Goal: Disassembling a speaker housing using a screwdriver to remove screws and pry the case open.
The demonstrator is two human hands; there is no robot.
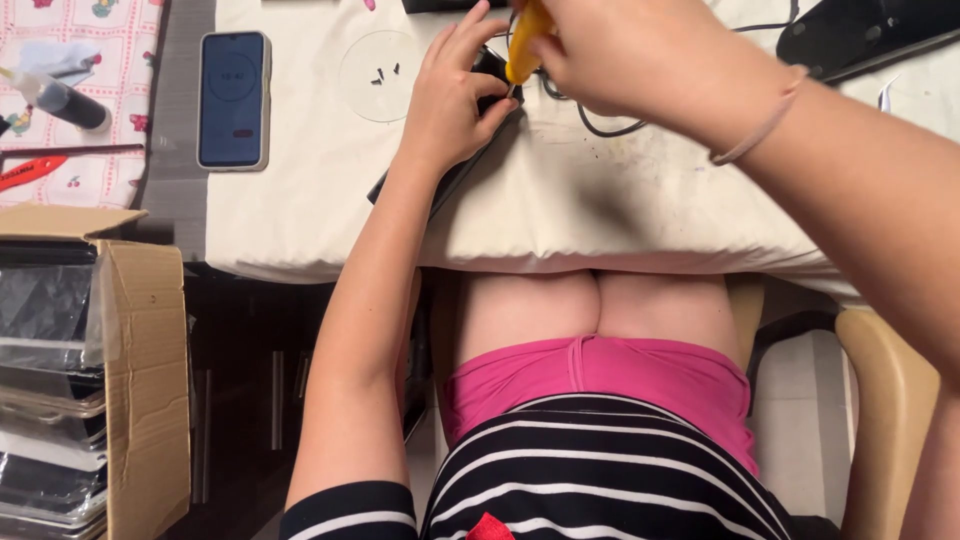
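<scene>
Cream cloth (560,200) bears hand (620,50) gripping yellow screwdriver (526,40)

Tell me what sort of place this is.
Likely a home repair bench: a cream cloth-covered table, a yellow-handled screwdriver in the right hand over a black device, and a cardboard box of bagged parts.

Cloth-covered table (560,215): phone (233,98), black device (455,170).
</scene>
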